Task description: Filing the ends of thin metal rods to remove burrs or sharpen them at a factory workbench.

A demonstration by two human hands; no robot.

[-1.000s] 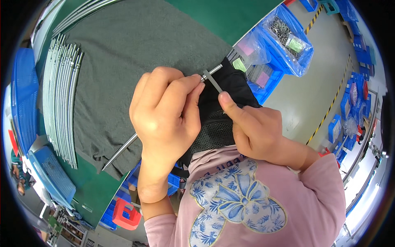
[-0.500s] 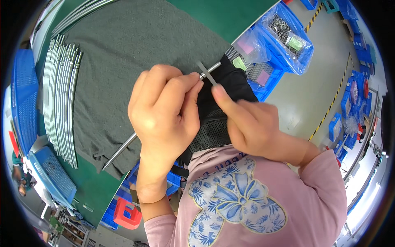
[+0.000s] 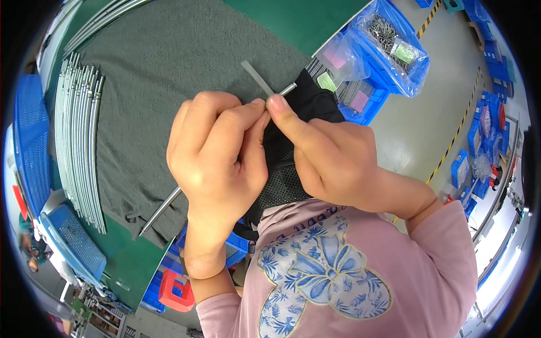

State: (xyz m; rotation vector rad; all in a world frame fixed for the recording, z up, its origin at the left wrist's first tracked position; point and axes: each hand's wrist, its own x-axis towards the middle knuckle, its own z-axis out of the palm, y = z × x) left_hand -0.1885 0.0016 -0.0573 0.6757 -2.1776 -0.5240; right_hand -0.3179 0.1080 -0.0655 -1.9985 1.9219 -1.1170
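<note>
My left hand (image 3: 217,152) is closed round a slim metal rod (image 3: 161,210). The rod runs slantwise through the fist, its long end at the lower left and a short tip poking out at the upper right. A narrow grey metal strip that looks like a flat file (image 3: 256,77) lies across the rod just beyond my left fingertips. My right hand (image 3: 338,158) pinches this file near its lower end, thumb on top. Both hands' fingertips nearly touch. The other end of the file, if any, is hidden in my right hand.
Many similar metal rods (image 3: 81,146) lie side by side on the dark cloth (image 3: 169,50) at the left. Blue baskets (image 3: 73,236) stand beyond them. At the right, a blue bin (image 3: 389,50) holds small metal parts in plastic. A red container (image 3: 176,290) sits below the table edge.
My right hand has moved left and slightly up, sliding the file across the rod so more of it sticks out at the upper left. My left hand and rod have shifted slightly left.
</note>
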